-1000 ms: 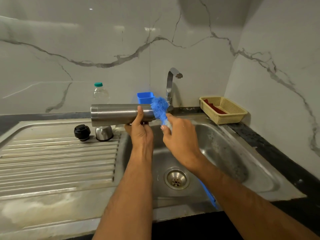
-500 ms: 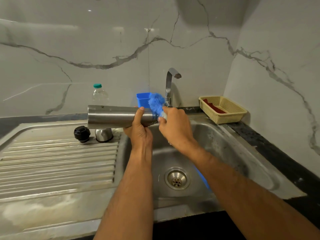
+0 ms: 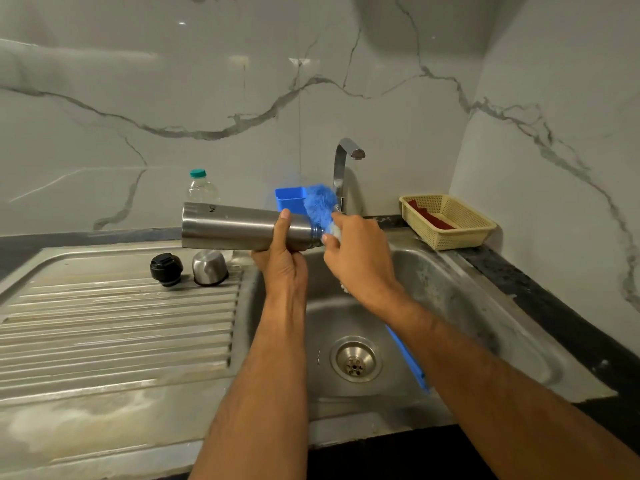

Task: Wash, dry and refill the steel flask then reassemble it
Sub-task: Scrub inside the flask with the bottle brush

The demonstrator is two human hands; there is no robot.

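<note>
My left hand [image 3: 282, 258] grips the steel flask [image 3: 232, 226], held on its side above the sink's left edge with its open mouth pointing right. My right hand [image 3: 356, 258] grips a blue bottle brush [image 3: 320, 207] just below its bristles, which sit right at the flask's mouth. The brush's blue handle [image 3: 408, 358] sticks out under my right forearm. On the drainboard stand the black stopper [image 3: 166, 269] and the steel cup lid [image 3: 209, 267], side by side below the flask.
The sink basin [image 3: 450, 299] with its drain [image 3: 355, 363] lies under my hands, the tap [image 3: 343, 168] behind them. A water bottle [image 3: 202, 188] and a blue container [image 3: 289, 199] stand at the back. A beige basket [image 3: 450, 223] sits at the right.
The flask tilted so its mouth end dips slightly to the right. My right hand with the brush moved up and left to the flask's mouth.
</note>
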